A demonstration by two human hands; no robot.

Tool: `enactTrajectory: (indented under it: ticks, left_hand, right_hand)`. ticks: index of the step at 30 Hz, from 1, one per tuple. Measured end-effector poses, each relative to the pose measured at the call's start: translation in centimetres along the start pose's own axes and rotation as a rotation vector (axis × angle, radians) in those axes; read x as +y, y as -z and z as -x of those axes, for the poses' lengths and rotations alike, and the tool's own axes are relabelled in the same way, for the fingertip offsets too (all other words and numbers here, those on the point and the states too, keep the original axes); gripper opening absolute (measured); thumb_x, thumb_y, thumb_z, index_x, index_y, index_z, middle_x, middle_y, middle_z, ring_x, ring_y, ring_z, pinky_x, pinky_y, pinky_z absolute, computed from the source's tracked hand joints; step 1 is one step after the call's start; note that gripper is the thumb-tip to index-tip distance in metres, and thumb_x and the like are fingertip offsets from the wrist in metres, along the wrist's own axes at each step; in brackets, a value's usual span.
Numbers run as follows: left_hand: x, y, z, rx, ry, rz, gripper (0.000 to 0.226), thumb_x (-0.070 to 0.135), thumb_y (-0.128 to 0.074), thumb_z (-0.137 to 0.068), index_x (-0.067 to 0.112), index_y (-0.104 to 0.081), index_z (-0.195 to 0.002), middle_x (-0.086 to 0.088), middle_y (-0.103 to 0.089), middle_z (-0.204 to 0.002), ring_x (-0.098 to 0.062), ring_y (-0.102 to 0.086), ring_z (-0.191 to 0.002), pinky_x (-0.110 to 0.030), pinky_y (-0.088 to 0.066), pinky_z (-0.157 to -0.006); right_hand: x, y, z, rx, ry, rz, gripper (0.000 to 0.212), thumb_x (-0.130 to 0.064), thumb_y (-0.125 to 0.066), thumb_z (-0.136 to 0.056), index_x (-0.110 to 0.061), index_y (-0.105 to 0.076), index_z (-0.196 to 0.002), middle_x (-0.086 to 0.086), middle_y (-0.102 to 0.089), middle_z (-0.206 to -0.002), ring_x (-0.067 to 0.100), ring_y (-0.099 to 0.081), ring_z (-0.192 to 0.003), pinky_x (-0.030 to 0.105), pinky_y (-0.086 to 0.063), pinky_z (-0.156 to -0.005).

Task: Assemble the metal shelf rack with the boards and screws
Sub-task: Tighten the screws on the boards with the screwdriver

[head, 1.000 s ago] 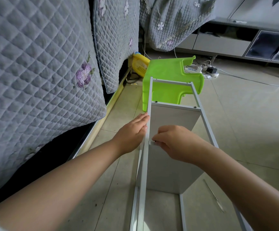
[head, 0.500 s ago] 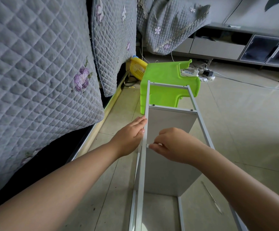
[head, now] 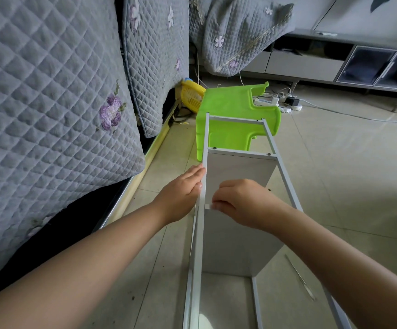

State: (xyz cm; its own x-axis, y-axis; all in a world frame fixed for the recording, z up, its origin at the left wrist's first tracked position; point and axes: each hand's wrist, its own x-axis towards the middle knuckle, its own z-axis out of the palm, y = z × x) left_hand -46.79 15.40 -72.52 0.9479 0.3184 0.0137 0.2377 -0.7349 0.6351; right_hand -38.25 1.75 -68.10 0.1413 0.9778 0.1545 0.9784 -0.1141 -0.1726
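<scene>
Nearest me, my right hand (head: pixel 241 203) pinched the top edge of a board (head: pixel 235 243) against the rack (head: pixel 202 186), I think to line it up for a screw. Left of that rail my left hand (head: pixel 180 193) lay flat with straight fingers, steadying it. Beyond the rack stood a green stool (head: pixel 235 108).

1. The place is a home, most likely a living room.
2. A sofa (head: pixel 50 115) with grey quilted covers and sewn purple flowers stands on the left.
3. A low TV cabinet (head: pixel 335 65) with dark glass doors runs along the far wall.
4. The floor (head: pixel 347 174) has glossy beige tiles.
5. A green plastic child's stool (head: pixel 230 110), a yellow basket (head: pixel 191 96) and a white power strip (head: pixel 267 100) with cables lie on this floor.
</scene>
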Motion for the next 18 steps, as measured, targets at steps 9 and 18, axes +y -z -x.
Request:
enactTrajectory:
  ticks: [9, 18]
  left_hand:
    - [0.0, 0.3, -0.2, 0.002, -0.019, -0.042, 0.045, 0.013, -0.025, -0.101, 0.011, -0.021, -0.146, 0.002, -0.015, -0.155, -0.005, -0.008, -0.143, -0.008, -0.006, -0.104]
    - [5.0, 0.5, -1.6, 0.016, -0.126, -0.14, 0.043, 0.023, -0.037, -0.099, 0.012, -0.036, -0.141, 0.0, -0.023, -0.153, -0.007, -0.012, -0.143, -0.017, -0.012, -0.11]
  right_hand:
    - [0.6, 1.5, 0.2, -0.11, -0.19, -0.022, 0.044, -0.033, -0.033, -0.099, -0.024, -0.032, -0.055, -0.007, -0.034, -0.059, 0.018, -0.037, -0.063, 0.026, -0.025, -0.066]
    - [11.0, 0.5, 10.0, 0.383, -0.638, -0.061, 0.046, -0.029, -0.041, -0.087, 0.009, -0.065, -0.079, 0.023, -0.063, -0.079, 0.033, -0.058, -0.073, 0.036, -0.043, -0.067]
